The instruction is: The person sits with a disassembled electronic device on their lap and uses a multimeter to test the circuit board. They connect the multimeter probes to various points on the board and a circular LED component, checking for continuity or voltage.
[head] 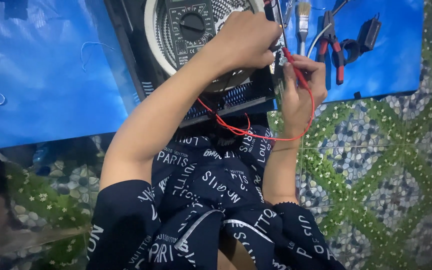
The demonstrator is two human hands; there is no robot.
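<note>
**Head view: two hands probing a small part beside a multimeter**

Head camera showed the red probe (296, 72) pinched in the right hand (301, 92), tip aimed far and left at a small dark part (279, 59) lying at the far edge of a black grille-fronted casing (236, 97). The left hand (248, 42) was closed over a second probe just beside it, though what its fingers gripped was mostly hidden. Both hands sat close together, nearly touching, over that one spot.

The probe looked light and stiff, best held like a pen along its plastic barrel, away from the metal tip. Its red lead (256, 132) was soft and looped loosely under the wrists toward the near side, likely to snag if tugged. The small part seemed light and easily nudged out of place.

A dark multimeter (190, 27) rested on a round white perforated disc (158, 42), just left of the left hand. To the far right lay a paintbrush (303, 20), red-handled pliers (332, 47) and a black adapter (368, 32).

Everything sat on a blue tarp (46, 75) spread over a floor of pebble-and-flower patterned tiles (376, 165). The person's dark printed clothing (211, 200) filled the near middle.
</note>
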